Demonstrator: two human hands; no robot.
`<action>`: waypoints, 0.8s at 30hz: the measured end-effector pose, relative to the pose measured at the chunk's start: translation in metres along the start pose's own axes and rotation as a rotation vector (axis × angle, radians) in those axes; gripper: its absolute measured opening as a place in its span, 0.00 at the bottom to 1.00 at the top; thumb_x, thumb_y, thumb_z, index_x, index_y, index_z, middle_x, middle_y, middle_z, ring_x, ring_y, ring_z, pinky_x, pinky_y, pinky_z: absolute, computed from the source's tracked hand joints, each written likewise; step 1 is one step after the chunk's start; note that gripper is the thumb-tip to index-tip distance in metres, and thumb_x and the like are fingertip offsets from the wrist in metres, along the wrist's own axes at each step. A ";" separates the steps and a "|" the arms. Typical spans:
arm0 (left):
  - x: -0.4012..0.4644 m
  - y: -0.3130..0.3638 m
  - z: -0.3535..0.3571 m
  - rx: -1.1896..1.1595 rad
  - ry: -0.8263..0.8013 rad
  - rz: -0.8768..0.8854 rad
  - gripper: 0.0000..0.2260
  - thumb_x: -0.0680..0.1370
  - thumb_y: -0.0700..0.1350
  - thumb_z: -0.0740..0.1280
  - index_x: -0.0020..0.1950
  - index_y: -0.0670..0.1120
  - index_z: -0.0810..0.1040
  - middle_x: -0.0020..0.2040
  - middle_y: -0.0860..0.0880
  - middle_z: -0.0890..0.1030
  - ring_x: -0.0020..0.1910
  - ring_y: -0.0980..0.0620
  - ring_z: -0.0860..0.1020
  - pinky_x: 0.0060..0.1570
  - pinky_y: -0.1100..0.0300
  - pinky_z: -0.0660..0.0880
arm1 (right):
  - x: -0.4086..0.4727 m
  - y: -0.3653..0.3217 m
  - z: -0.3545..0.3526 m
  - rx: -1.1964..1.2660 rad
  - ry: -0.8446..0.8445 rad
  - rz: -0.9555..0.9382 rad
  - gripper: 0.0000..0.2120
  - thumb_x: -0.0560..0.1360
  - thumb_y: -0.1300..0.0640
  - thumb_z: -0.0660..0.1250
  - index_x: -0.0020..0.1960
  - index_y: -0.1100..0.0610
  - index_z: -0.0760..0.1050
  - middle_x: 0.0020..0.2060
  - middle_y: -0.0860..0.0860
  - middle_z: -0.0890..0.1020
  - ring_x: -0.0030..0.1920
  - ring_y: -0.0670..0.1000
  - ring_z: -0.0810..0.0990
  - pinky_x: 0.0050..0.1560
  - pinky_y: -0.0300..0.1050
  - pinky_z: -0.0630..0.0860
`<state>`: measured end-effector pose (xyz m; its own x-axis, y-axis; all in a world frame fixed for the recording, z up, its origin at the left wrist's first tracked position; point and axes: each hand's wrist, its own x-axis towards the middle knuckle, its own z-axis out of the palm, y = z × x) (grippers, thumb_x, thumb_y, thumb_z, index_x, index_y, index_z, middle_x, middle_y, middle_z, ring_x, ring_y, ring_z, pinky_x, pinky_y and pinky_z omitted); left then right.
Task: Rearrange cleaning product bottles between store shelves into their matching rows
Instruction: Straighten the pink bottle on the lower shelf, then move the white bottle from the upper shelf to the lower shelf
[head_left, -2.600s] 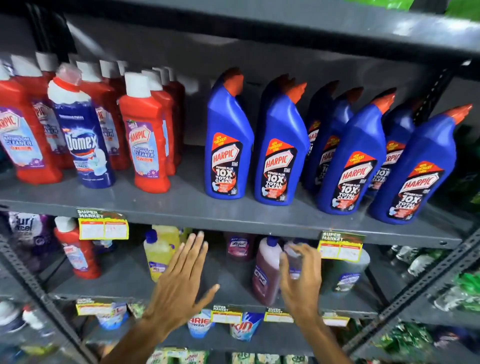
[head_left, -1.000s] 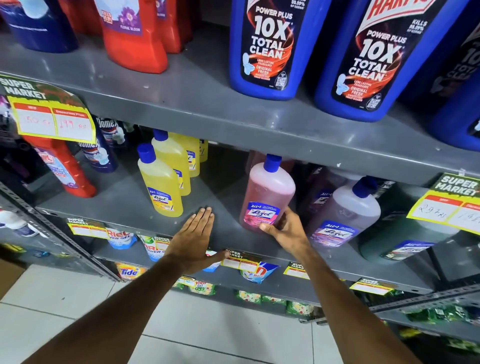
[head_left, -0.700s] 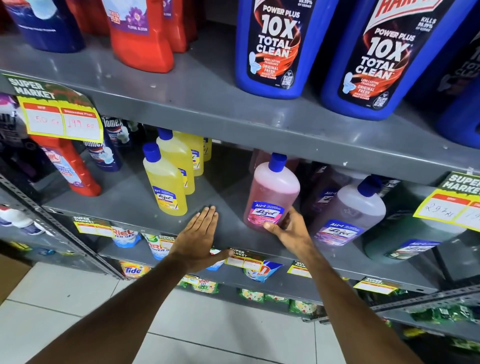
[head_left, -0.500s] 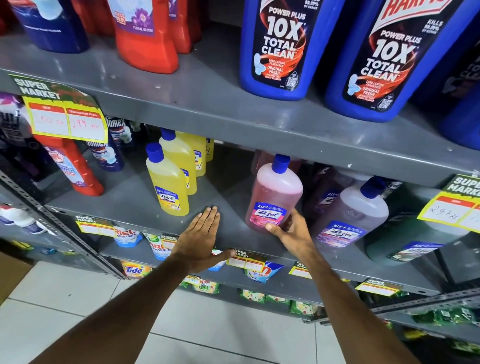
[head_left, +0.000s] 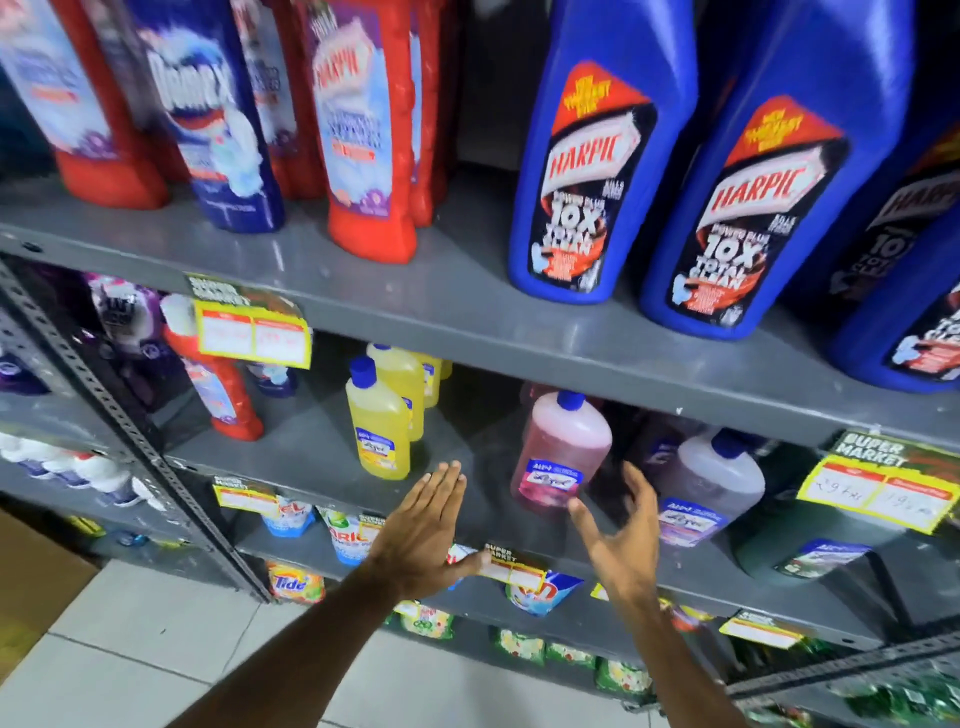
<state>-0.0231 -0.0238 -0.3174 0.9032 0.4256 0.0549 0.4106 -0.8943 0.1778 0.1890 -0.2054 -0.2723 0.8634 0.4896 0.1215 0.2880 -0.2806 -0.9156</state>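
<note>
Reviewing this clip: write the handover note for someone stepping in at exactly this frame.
Left hand: open, flat, empty, at the front edge of the middle shelf.
Right hand: open, empty, just off the pink bottle.
Pink bottle stands upright on the middle shelf, between the yellow bottles and the pale purple bottle.
Left to do: a dark blue bottle sits among the red bottles on the upper shelf; a lone red bottle stands on the middle shelf.
</note>
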 end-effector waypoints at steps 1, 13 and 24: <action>-0.006 0.003 -0.014 0.014 0.037 0.023 0.49 0.80 0.75 0.50 0.83 0.35 0.53 0.84 0.36 0.53 0.84 0.39 0.54 0.83 0.45 0.50 | -0.010 -0.014 -0.003 -0.026 0.052 -0.050 0.38 0.71 0.54 0.81 0.76 0.53 0.68 0.72 0.49 0.74 0.72 0.54 0.74 0.75 0.60 0.72; -0.105 -0.002 -0.185 0.121 0.318 0.001 0.43 0.82 0.70 0.56 0.84 0.38 0.57 0.85 0.41 0.57 0.84 0.44 0.55 0.79 0.47 0.55 | -0.085 -0.215 0.045 0.120 -0.077 -0.698 0.14 0.77 0.51 0.71 0.59 0.57 0.82 0.56 0.47 0.82 0.63 0.40 0.78 0.67 0.32 0.68; -0.136 -0.109 -0.312 0.204 0.572 -0.300 0.47 0.82 0.72 0.55 0.84 0.37 0.48 0.86 0.39 0.47 0.85 0.45 0.44 0.83 0.46 0.48 | -0.072 -0.374 0.141 0.242 -0.267 -0.704 0.25 0.81 0.57 0.70 0.76 0.54 0.70 0.73 0.48 0.76 0.73 0.48 0.75 0.74 0.45 0.70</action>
<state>-0.2293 0.0586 -0.0374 0.5613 0.6151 0.5537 0.6991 -0.7105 0.0805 -0.0391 -0.0195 0.0076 0.3741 0.6754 0.6356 0.6056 0.3411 -0.7189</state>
